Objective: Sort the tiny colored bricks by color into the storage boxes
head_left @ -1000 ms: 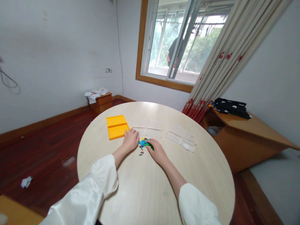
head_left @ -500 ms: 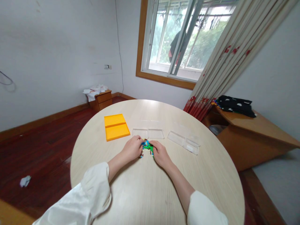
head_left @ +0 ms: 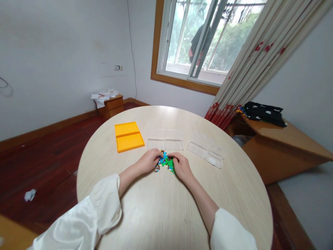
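A small pile of tiny bricks (head_left: pixel 164 161) in blue, green, brown and white lies on the round pale table (head_left: pixel 161 215). My left hand (head_left: pixel 151 160) rests at the pile's left side, its fingers curled at the blue bricks; what they hold, if anything, is too small to name. At the right edge, by the green bricks, is my right hand (head_left: pixel 181 165), with bent fingers and the thumb close to the forefinger. Whether a brick is between them cannot be made out.
An open yellow case (head_left: pixel 129 140) lies at the back left of the table. Behind the pile is a clear plastic case (head_left: pixel 174 144), with another clear case (head_left: pixel 197 150) farther right. A wooden cabinet (head_left: pixel 283 146) stands beyond the table on the right.
My hands have moved slightly apart, and more of the brick pile shows between them. The bricks look more spread out. The whole view has shifted a little.
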A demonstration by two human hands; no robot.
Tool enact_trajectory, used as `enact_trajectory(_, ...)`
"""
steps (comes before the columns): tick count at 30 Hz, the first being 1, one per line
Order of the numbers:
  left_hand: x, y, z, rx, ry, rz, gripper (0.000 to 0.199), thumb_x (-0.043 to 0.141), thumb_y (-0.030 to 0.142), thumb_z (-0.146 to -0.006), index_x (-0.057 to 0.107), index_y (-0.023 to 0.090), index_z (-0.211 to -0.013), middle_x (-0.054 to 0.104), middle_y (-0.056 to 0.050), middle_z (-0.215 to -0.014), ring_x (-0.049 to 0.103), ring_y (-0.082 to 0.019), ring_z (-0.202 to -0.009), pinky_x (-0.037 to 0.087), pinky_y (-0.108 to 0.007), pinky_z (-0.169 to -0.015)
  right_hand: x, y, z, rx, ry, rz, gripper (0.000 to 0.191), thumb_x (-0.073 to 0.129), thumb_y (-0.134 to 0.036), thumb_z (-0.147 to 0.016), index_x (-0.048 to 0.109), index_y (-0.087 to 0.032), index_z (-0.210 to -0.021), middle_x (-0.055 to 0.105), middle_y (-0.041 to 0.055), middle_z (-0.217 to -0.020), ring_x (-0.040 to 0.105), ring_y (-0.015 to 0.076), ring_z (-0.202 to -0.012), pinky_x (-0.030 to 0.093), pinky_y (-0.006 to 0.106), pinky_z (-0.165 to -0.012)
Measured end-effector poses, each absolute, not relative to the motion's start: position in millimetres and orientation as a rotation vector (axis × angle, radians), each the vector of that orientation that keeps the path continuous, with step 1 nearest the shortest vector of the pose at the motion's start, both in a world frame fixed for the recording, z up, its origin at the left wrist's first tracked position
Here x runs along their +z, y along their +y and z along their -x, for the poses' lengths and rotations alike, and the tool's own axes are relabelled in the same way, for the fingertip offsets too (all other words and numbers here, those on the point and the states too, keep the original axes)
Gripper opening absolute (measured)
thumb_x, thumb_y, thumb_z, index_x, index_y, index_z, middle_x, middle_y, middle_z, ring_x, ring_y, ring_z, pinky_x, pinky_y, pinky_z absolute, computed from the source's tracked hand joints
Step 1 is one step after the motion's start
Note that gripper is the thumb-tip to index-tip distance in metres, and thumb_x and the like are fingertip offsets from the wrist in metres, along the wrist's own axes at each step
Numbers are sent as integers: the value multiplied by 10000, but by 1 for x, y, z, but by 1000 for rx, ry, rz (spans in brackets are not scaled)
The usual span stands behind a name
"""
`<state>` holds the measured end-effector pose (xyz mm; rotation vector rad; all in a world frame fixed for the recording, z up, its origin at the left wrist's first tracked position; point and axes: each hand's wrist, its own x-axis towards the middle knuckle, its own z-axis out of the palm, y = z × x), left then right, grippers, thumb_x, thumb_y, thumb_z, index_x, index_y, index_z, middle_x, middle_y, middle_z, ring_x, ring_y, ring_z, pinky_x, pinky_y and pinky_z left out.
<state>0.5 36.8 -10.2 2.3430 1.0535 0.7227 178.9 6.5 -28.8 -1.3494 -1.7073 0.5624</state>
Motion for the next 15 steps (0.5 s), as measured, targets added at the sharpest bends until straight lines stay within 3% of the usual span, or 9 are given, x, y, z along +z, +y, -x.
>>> enact_trajectory(6,-16,43,2,910,1236,-2240,273,429,76,-776,665,160,-884,670,-65,-916,599,-173,-885,471,-303,-843,-35,10,-182,450,-1695,1358,382,368,-101,-738,708,-199,-884,662,68,-981,593,184,-964,448,363,-913)
enact_trajectory(15,-22,45,3,806,1232,-2367,322,402,122,-830,636,165,-1047,654,-88,-1072,559,-202,-1031,425,-350,-952,-32,3,-175,371,-2011,1457,381,372,-234,-892,584,-210,-1207,591,86,-1262,495,207,-1207,341,438,-1018)
